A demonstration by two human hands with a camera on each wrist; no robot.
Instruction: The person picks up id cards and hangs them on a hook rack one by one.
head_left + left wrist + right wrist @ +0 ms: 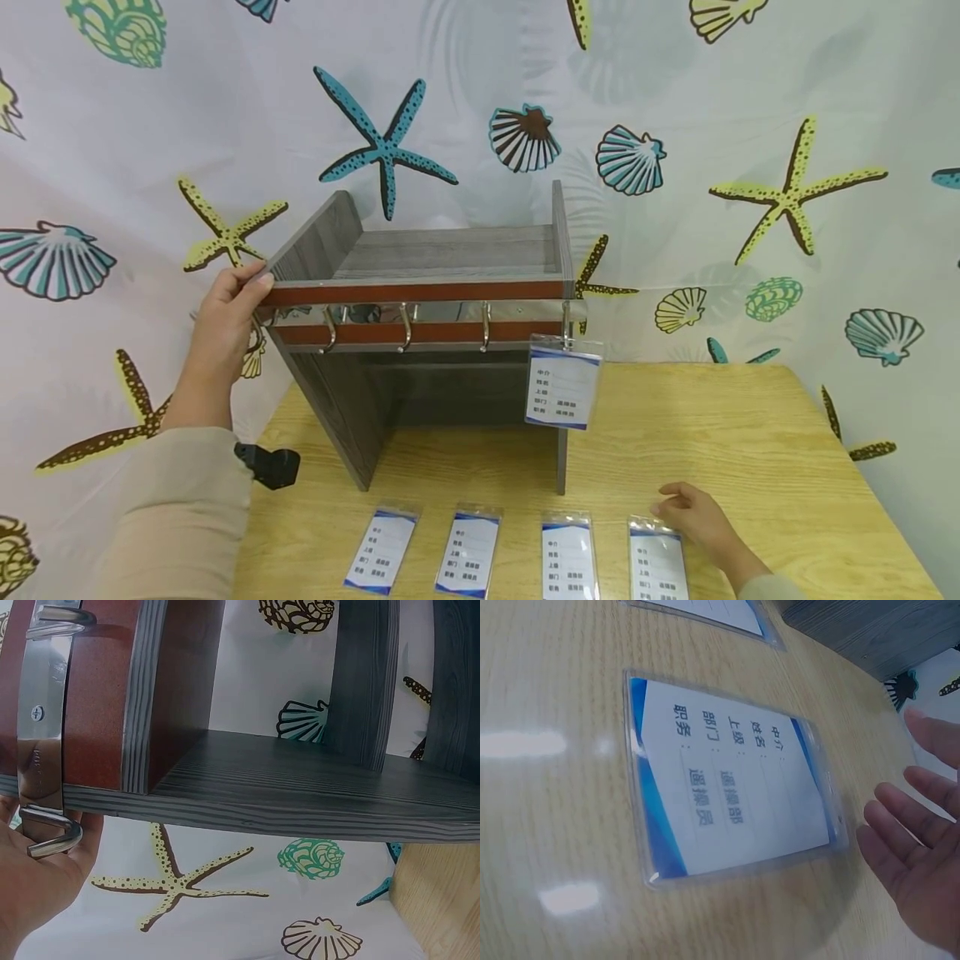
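Observation:
My left hand [217,333] grips the upper left front corner of a grey wooden shelf [360,392], thumb on the front and fingers at its side. Beside that hand, in the left wrist view, a curved metal hook [52,836] sticks out from the metal strip [41,742]. One badge holder [562,385] with a white and blue card hangs from the rightmost hook. My right hand [693,517] hovers with loosely bent fingers at the clear top edge of the rightmost badge [658,562] on the table. In the right wrist view its fingers [900,817] are apart, with nothing between them.
Three more badges lie in a row in front of the shelf: left [381,550], middle [468,554] and right [568,558]. A small black object [268,467] shows by the left sleeve. Behind the wooden table [720,417] hangs a sea-patterned cloth [465,75].

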